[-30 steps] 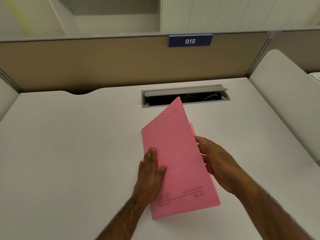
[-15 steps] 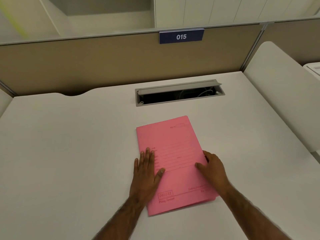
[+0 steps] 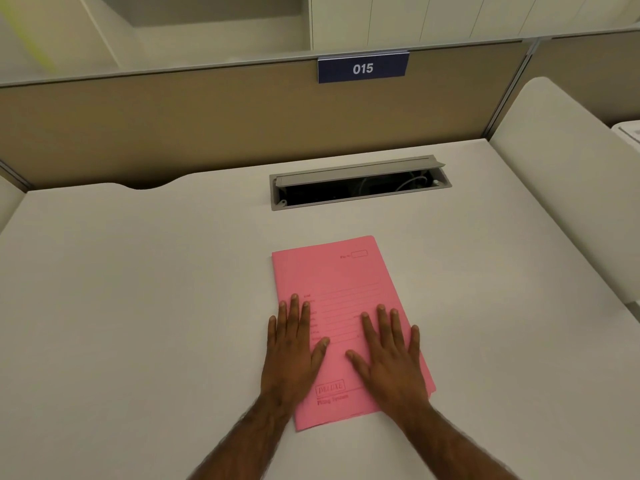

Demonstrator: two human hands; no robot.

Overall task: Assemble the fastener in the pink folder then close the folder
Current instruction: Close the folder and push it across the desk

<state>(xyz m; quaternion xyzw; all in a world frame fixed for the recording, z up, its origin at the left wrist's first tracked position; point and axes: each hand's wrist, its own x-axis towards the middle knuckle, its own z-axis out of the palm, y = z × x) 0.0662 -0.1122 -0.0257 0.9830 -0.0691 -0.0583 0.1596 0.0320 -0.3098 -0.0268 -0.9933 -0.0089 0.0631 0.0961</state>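
Observation:
The pink folder (image 3: 332, 282) lies closed and flat on the white desk (image 3: 138, 306), its printed front cover facing up and its spine on the left. My left hand (image 3: 294, 348) rests palm down on the folder's left edge, fingers spread, partly on the desk. My right hand (image 3: 388, 355) presses flat on the cover's right half, fingers apart. Neither hand grips anything. The fastener is hidden inside the folder.
A grey cable tray (image 3: 360, 183) with its lid up sits in the desk behind the folder. A tan partition (image 3: 173, 126) with a blue "015" sign (image 3: 362, 68) bounds the back. A white side panel (image 3: 561, 188) stands on the right.
The front cover, raised a second ago, has dropped flat. My right hand left the folder's right edge and now lies spread on top of the cover. My left hand stayed near the spine.

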